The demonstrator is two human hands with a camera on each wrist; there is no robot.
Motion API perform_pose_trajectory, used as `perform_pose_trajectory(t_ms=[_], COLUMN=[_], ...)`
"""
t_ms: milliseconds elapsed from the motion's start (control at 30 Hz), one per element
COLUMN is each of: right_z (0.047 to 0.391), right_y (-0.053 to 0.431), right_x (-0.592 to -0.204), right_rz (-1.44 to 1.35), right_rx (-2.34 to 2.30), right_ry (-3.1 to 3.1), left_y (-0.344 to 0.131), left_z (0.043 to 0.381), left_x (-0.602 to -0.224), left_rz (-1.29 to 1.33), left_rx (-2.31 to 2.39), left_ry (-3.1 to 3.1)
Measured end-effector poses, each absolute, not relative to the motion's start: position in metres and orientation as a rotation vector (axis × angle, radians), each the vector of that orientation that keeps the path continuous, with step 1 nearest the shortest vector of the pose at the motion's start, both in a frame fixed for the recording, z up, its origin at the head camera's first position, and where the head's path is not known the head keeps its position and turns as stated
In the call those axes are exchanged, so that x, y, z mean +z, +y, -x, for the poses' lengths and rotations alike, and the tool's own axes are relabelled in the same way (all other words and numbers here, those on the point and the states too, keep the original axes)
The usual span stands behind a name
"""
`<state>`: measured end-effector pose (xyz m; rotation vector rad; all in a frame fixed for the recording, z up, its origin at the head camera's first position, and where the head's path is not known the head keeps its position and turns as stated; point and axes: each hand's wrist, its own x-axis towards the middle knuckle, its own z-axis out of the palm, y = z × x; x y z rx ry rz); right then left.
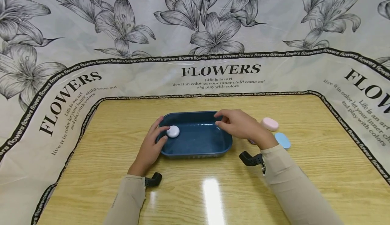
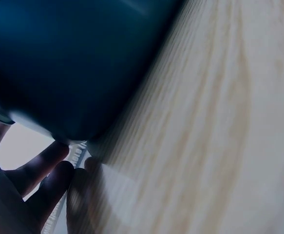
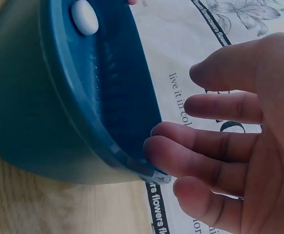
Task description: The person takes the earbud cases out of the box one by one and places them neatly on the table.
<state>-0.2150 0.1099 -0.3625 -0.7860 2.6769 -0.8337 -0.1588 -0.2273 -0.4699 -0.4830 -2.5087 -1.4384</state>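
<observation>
A dark blue rectangular basin (image 1: 198, 154) with rounded corners stands on the table. Inside its left end lies a smooth white oval piece (image 1: 173, 131), shaped like a small bar of soap. My left hand (image 1: 150, 146) is at the basin's left end, with spread fingers against the wall and rim and one fingertip beside the white piece. In the left wrist view, fingers (image 2: 49, 163) reach along the basin's outer side. Over the right end hangs my right hand (image 1: 239, 124), its fingers loosely bent with nothing between them. The right wrist view has its fingertips right by the rim.
To the right of the right hand lie a pink oval piece (image 1: 269, 124) and a light blue one (image 1: 282, 140). A purple edge (image 1: 251, 141) peeks out under the right wrist. Flower-printed cloth (image 1: 146, 79) rises behind the wooden table (image 1: 100, 170) and along its sides.
</observation>
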Motion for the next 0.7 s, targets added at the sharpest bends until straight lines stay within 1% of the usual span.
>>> perform_pose_trajectory(t_ms=[467,700], right_z=[0.227,0.233], right_y=[0.096,0.081], right_x=[-0.36,-0.35], right_rz=[0.926,1.027], right_rx=[-0.646,-0.508], right_ry=[2.61,2.593], left_y=[-0.227,-0.226], left_z=[0.156,0.157], left_x=[-0.468,-0.468], left_rz=[0.487,0.48], left_rx=[-1.447,-1.452], left_ry=[-2.521,-2.514])
